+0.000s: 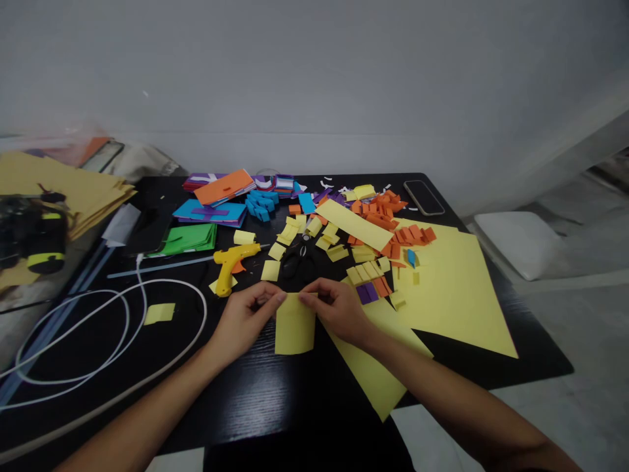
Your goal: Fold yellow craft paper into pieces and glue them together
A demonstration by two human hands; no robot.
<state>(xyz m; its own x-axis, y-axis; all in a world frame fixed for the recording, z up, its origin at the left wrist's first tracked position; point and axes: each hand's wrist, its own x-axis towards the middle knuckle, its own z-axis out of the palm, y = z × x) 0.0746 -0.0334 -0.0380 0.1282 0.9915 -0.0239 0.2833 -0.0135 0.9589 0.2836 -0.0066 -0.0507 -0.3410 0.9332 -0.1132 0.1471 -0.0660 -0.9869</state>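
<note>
A small yellow paper piece (295, 328) hangs between my two hands above the black table's front part. My left hand (249, 316) pinches its upper left corner between thumb and fingers. At the upper right corner my right hand (339, 309) pinches it the same way. Just beyond the hands lie black-handled scissors (298, 262). A yellow glue gun (230, 265) rests to the left of them. Small folded yellow pieces (366, 271) sit beyond my right hand, beside purple pieces (367, 293). A larger yellow sheet (378, 354) lies partly under my right forearm.
Large yellow sheets (457, 288) cover the table's right side. Orange folded pieces (378, 208), a yellow strip (354, 225) and a phone (423, 197) lie farther back. Green paper (189, 238) and blue paper (209, 213) are stacked at back left. A white cable (201, 308) loops across the left.
</note>
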